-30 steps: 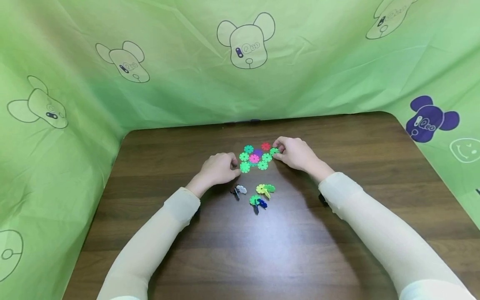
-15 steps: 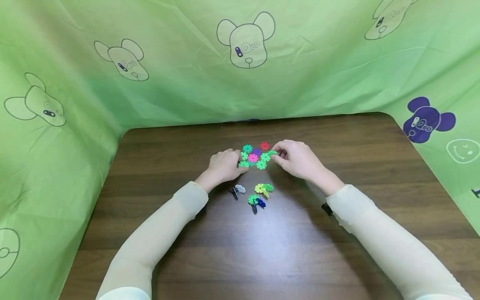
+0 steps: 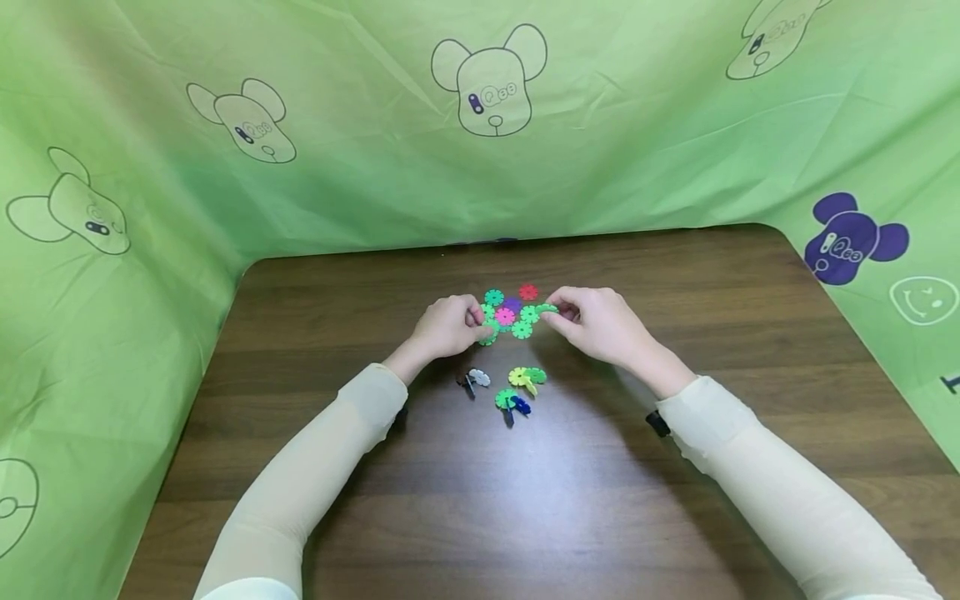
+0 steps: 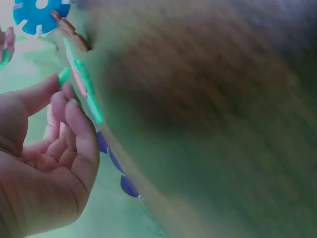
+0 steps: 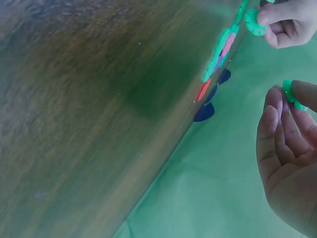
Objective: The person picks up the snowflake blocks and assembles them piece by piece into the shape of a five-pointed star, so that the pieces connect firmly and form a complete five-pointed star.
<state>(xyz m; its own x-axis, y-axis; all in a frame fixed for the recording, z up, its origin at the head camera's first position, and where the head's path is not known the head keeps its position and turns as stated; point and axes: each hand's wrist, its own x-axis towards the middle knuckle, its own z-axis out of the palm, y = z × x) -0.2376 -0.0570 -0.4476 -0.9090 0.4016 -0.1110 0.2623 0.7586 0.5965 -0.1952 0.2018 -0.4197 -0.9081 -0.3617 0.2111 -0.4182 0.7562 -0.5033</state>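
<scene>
Above the table, my left hand (image 3: 450,325) pinches a green notched building disc (image 5: 255,22) between thumb and fingertips. Across from it, my right hand (image 3: 603,327) grips a second green notched disc (image 5: 292,94) in the same way. Between the hands lies a flat group of such discs: a pink one (image 3: 505,317), a purple one (image 3: 512,304), a teal one (image 3: 493,297), a red one (image 3: 528,292) and several green ones (image 3: 522,330). The left hand's fingers partly cover the group's left side.
Closer to the body lie small clusters of joined discs: grey and black (image 3: 478,378), yellow and green (image 3: 519,378), green and dark blue (image 3: 506,399). A green printed cloth (image 3: 360,192) hangs behind the brown wooden table (image 3: 337,500).
My left hand has moved right to the group's left edge and taken hold of a green disc. The right hand's disc has tilted flatter, and that hand has come slightly toward the body.
</scene>
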